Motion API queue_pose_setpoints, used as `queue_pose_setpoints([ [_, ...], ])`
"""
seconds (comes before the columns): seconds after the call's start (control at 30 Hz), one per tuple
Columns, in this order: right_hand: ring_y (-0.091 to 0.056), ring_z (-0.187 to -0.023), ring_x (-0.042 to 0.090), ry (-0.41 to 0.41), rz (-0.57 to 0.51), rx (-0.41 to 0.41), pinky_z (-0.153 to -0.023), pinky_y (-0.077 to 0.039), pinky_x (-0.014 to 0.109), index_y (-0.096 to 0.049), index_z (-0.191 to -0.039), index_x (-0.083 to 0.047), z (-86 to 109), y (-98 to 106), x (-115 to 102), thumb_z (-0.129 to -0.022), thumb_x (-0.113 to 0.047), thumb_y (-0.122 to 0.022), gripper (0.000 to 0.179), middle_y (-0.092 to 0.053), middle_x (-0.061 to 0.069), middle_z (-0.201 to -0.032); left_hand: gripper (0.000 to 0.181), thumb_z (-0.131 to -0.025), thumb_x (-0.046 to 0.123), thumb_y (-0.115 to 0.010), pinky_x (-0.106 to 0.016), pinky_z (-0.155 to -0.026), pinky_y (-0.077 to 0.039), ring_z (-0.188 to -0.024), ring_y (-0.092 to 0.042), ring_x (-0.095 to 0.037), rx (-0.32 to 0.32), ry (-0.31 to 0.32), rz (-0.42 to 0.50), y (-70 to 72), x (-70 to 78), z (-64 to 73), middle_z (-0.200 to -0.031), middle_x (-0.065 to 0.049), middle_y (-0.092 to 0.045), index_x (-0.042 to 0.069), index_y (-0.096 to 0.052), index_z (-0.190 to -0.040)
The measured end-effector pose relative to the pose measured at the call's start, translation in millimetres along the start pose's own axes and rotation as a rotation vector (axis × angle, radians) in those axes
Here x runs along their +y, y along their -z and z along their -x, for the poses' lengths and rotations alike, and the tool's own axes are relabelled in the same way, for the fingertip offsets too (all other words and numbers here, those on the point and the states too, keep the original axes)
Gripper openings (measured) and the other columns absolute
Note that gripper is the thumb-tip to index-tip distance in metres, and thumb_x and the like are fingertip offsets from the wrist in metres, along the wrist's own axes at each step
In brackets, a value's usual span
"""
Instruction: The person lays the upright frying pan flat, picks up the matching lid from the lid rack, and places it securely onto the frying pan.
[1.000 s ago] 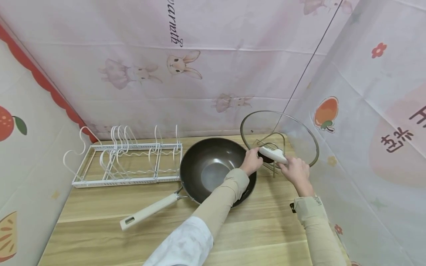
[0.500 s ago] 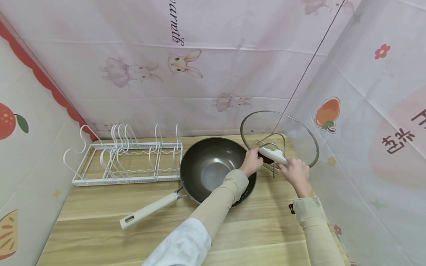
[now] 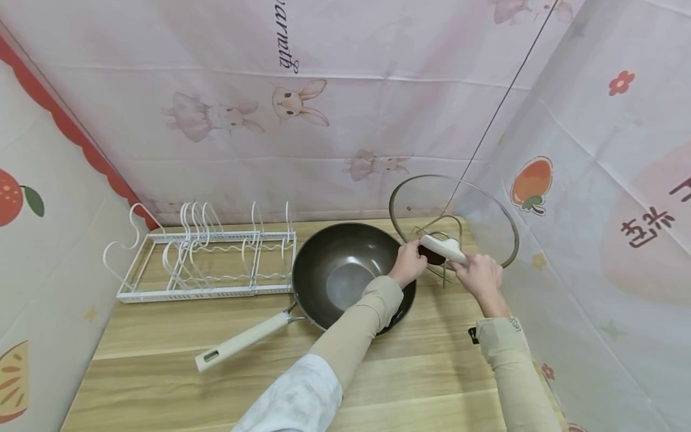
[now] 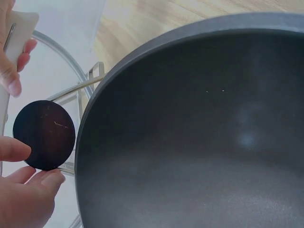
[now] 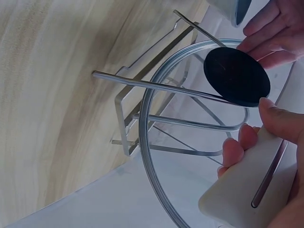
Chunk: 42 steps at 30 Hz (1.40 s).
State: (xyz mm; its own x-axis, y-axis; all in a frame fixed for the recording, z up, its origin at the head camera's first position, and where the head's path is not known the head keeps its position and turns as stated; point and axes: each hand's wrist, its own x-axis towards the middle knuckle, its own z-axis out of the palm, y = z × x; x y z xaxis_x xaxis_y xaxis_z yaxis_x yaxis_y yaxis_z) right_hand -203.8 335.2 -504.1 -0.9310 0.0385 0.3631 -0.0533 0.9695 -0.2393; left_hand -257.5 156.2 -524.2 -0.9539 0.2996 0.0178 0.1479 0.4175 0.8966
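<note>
A glass lid (image 3: pixel 477 207) with a metal rim leans upright in a wire lid rack (image 5: pixel 161 87) at the back right. Its white handle (image 3: pixel 444 248) faces me, with a dark round disc (image 4: pixel 45 135) beside it. My right hand (image 3: pixel 480 277) grips the handle's right end, thumb tip close to the disc in the right wrist view. My left hand (image 3: pixel 408 264) pinches the disc's edge, thumb on its face and fingers beneath. Under my left forearm sits a dark wok (image 3: pixel 351 285), its rim beside the disc in the left wrist view.
A white wire dish rack (image 3: pixel 207 294) stands left of the wok. The wok's cream handle (image 3: pixel 243 342) points toward the front left. Printed cloth walls (image 3: pixel 335 120) enclose the wooden table (image 3: pixel 421 372) at the back and sides.
The lid's top edge has risen slightly and its white handle has tilted a little. My right hand has shifted up a touch; my left hand and the wok stay in place.
</note>
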Motion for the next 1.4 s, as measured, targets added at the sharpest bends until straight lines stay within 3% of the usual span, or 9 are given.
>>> queue_pose_setpoints([
  [0.13, -0.046, -0.046, 0.03, -0.009, -0.004, 0.014, -0.038, -0.032, 0.042, -0.064, -0.075, -0.006, 0.0, 3.7, -1.4, -0.082, -0.032, -0.078, 0.031, -0.048, 0.008, -0.053, 0.045, -0.094, 0.0, -0.053, -0.025, -0.069, -0.046, -0.076, -0.055, -0.019, -0.011, 0.004, 0.004, -0.6, 0.9, 0.2, -0.122, -0.019, -0.063, -0.001, -0.053, -0.139],
  [0.37, -0.043, -0.045, 0.028, 0.003, -0.018, 0.063, -0.038, -0.03, 0.039, -0.069, -0.079, -0.005, -3.1, 8.1, -4.8, -0.079, -0.031, -0.081, 0.03, -0.047, 0.006, -0.051, 0.044, -0.094, 0.002, -0.054, -0.027, -0.085, -0.047, -0.116, -0.055, -0.024, 0.0, 0.008, -0.047, 0.2, 2.9, -0.2, -0.132, -0.019, -0.059, -0.001, -0.054, -0.138],
  [0.5, -0.045, -0.046, 0.029, 0.0, -0.026, 0.08, -0.038, -0.032, 0.041, -0.066, -0.076, -0.004, -4.1, 13.9, -8.3, -0.079, -0.032, -0.082, 0.032, -0.049, 0.007, -0.052, 0.045, -0.094, 0.003, -0.054, -0.026, -0.085, -0.046, -0.117, -0.054, -0.025, -0.004, 0.004, -0.051, 0.2, 2.7, -0.2, -0.134, -0.017, -0.058, 0.002, -0.055, -0.139],
  [0.63, -0.046, -0.045, 0.032, -0.002, -0.034, 0.118, -0.038, -0.032, 0.043, -0.063, -0.072, -0.003, -5.6, 24.0, -15.0, -0.079, -0.031, -0.082, 0.034, -0.051, 0.01, -0.053, 0.043, -0.095, 0.001, -0.052, -0.023, -0.071, -0.046, -0.082, -0.06, -0.018, 0.0, -0.037, -0.062, 1.4, 1.8, -1.9, -0.134, -0.015, -0.06, 0.002, -0.057, -0.137],
  [0.77, -0.048, -0.047, 0.036, -0.02, -0.046, 0.145, -0.039, -0.032, 0.045, -0.059, -0.068, -0.006, -8.6, 35.4, -22.6, -0.079, -0.032, -0.082, 0.036, -0.05, 0.01, -0.052, 0.039, -0.094, 0.001, -0.052, -0.022, -0.057, -0.043, -0.058, -0.051, -0.016, 0.032, -0.04, -0.1, 4.8, 4.4, -3.1, -0.128, -0.012, -0.065, 0.003, -0.063, -0.131],
  [0.87, -0.05, -0.049, 0.038, -0.04, -0.058, 0.153, -0.04, -0.032, 0.047, -0.057, -0.066, -0.008, -10.2, 43.1, -28.1, -0.079, -0.034, -0.081, 0.038, -0.049, 0.009, -0.052, 0.036, -0.093, 0.0, -0.053, -0.022, -0.058, -0.044, -0.066, -0.056, -0.017, 0.058, -0.04, -0.131, 7.8, 8.7, -3.3, -0.123, -0.011, -0.067, 0.005, -0.068, -0.125],
  [1.17, -0.052, -0.051, 0.041, -0.065, -0.075, 0.208, -0.041, -0.03, 0.046, -0.063, -0.071, -0.006, -8.8, 66.4, -45.2, -0.079, -0.033, -0.082, 0.035, -0.053, 0.011, -0.053, 0.026, -0.091, 0.004, -0.062, -0.018, -0.058, -0.046, -0.058, -0.06, -0.01, 0.088, -0.032, -0.188, 14.2, 19.2, -7.6, -0.108, -0.003, -0.074, 0.014, -0.077, -0.11],
  [1.33, -0.046, -0.047, 0.036, -0.055, -0.08, 0.242, -0.041, -0.028, 0.044, -0.057, -0.063, -0.007, -6.9, 77.2, -52.8, -0.077, -0.031, -0.082, 0.038, -0.046, 0.007, -0.048, 0.024, -0.09, 0.005, -0.064, -0.015, -0.06, -0.043, -0.073, -0.056, -0.008, 0.05, -0.099, -0.272, 21.1, 23.6, -8.7, -0.108, -0.002, -0.074, 0.015, -0.078, -0.107],
  [1.4, -0.044, -0.045, 0.035, -0.044, -0.079, 0.256, -0.04, -0.027, 0.043, -0.053, -0.06, -0.009, -6.4, 79.8, -54.0, -0.077, -0.031, -0.083, 0.041, -0.043, 0.006, -0.047, 0.025, -0.091, 0.004, -0.064, -0.015, -0.056, -0.04, -0.071, -0.054, -0.009, 0.028, -0.13, -0.295, 23.9, 25.7, -8.5, -0.109, -0.003, -0.074, 0.014, -0.078, -0.108],
])
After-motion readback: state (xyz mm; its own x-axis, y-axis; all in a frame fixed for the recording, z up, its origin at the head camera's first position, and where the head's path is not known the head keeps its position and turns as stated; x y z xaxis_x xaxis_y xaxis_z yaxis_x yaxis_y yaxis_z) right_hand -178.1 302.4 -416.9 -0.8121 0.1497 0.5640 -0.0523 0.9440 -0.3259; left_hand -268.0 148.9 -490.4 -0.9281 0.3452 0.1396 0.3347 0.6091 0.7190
